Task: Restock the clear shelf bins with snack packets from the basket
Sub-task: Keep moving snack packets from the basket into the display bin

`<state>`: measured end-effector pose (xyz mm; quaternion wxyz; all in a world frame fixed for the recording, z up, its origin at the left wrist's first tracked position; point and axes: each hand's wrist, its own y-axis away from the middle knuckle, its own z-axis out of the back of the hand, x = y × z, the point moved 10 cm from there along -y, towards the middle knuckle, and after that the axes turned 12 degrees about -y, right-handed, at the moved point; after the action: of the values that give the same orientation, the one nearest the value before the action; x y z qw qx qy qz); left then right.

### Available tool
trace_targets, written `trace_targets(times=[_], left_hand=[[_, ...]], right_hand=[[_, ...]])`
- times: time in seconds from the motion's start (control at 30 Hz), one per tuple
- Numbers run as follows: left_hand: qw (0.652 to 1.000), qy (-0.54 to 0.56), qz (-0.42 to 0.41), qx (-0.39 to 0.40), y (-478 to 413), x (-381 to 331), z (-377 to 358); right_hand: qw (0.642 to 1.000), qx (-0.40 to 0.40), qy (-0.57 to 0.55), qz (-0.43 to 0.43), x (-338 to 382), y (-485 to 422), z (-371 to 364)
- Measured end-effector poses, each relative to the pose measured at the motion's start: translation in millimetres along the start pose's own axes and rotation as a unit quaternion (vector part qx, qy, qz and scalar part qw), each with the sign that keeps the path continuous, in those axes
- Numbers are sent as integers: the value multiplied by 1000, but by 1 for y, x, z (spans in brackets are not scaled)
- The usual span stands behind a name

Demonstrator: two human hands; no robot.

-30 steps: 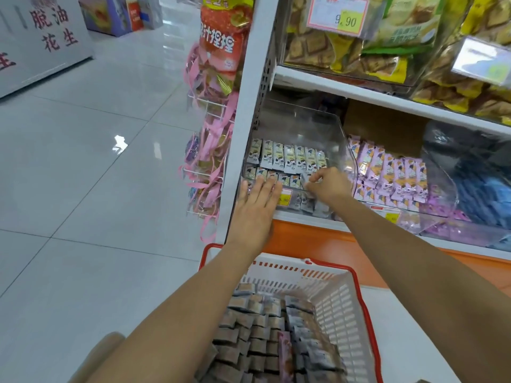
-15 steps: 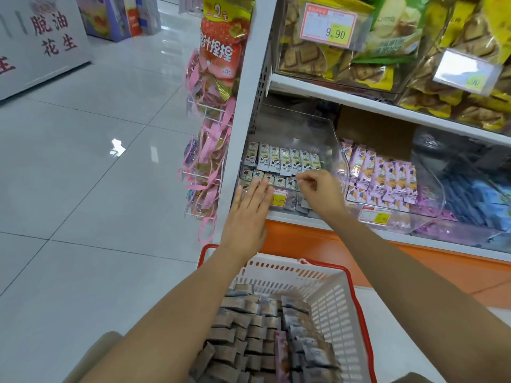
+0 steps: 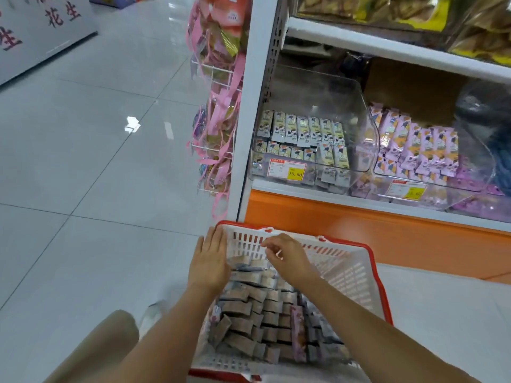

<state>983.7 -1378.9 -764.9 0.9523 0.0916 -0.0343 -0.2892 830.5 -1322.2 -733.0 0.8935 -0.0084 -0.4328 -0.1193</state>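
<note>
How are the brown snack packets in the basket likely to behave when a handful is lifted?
Probably light: the brown snack packets are small and flat. Likely to slide apart in a handful, since they lie in loose, tilted rows in the basket.

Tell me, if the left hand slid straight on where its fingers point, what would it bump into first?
Most likely the basket, at its red rim right ahead of the left hand; depth is unclear, though.
</note>
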Motion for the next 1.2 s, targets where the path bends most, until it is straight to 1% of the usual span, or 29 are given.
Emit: trace_targets(times=[0.07, 0.13, 0.2, 0.27, 0.33, 0.43, 0.53, 0.6, 0.63, 0.73, 0.87, 1.0, 1.1, 1.2], left_hand=[[1000, 6, 3, 24, 3, 4, -20], [999, 12, -4, 32, 5, 5, -36], [999, 33, -9, 10, 6, 5, -43], [998, 52, -10, -34, 4, 6, -42], [997, 52, -14, -51, 3, 7, -45], [997, 53, -23, -42, 1, 7, -52], [997, 54, -23, -55, 2, 7, -48], [997, 51, -18, -50, 3, 7, -50], [997, 51, -15, -49, 3, 8, -51], [998, 46, -8, -44, 3, 9, -52], [998, 34, -6, -59, 5, 9, -50], [998, 19, 5, -55, 5, 11, -53], [999, 0, 7, -42, 5, 10, -53], [1000, -13, 5, -20, 7, 9, -49]], right_hand=[[999, 28, 14, -38, -27, 4, -22], [995, 58, 30, -79, -55, 5, -44], [989, 92, 49, -103, -77, 7, -63], [984, 118, 57, -117, -96, 6, -80], [978, 145, 62, -137, -117, 5, -96], [964, 195, 114, -138, -142, 1, -126], [944, 242, 172, -140, -154, 2, -149], [928, 284, 196, -140, -161, 5, -162], [925, 290, 200, -141, -164, 5, -166], [936, 269, 192, -125, -158, 3, -166], [975, 162, 142, -43, -130, -8, -146], [990, 104, 93, -8, -104, -9, -114], [995, 81, 50, -19, -88, -3, -84], [995, 74, -22, -64, -76, 2, -53]])
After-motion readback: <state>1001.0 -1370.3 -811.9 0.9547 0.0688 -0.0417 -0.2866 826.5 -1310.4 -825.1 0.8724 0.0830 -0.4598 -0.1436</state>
